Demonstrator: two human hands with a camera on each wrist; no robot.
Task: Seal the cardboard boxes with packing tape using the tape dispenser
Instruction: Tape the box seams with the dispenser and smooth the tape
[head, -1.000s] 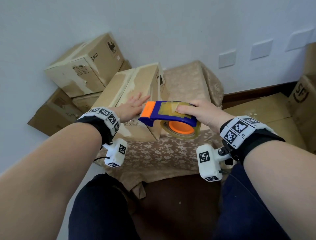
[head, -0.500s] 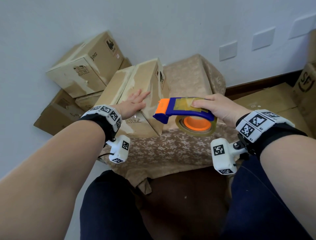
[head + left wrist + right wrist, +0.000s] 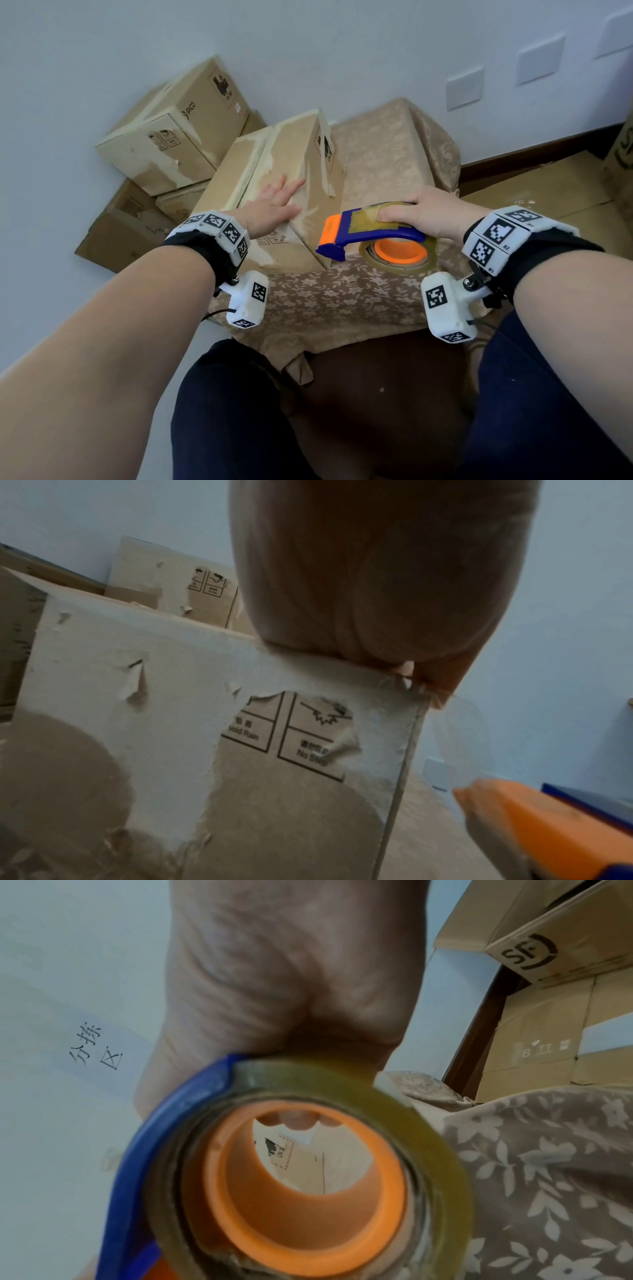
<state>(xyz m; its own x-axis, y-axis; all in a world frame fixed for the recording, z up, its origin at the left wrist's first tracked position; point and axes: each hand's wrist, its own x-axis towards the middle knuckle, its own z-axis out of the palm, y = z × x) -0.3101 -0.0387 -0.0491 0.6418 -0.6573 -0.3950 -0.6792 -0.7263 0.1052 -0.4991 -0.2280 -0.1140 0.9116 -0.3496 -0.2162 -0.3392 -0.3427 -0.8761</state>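
The right hand (image 3: 430, 216) has pulled the dispenser (image 3: 370, 236) away from the box (image 3: 284, 161) and down to the right; before, its orange end sat close by the left hand (image 3: 274, 205), and now it is well apart from it, near the box's front corner. The left hand has stayed flat on top of the box, fingers straight. The right hand grips the dispenser from above, fingers curled over the tape roll (image 3: 428, 1123). A clear strip of tape (image 3: 459, 739) runs from the box's top corner down to the orange end. The box stands on a worktop (image 3: 342, 301) covered with a flowery cloth, on its left part, right by the left edge. Its skin is torn and pale in many spots. More boxes (image 3: 174, 126) are piled against the wall behind it on the left. Flat cardboard (image 3: 534, 192) lies to the right, with another box (image 3: 534, 942) past it. The right and far part of the cloth is bare, so there is room there. The person's knees are close under the near edge
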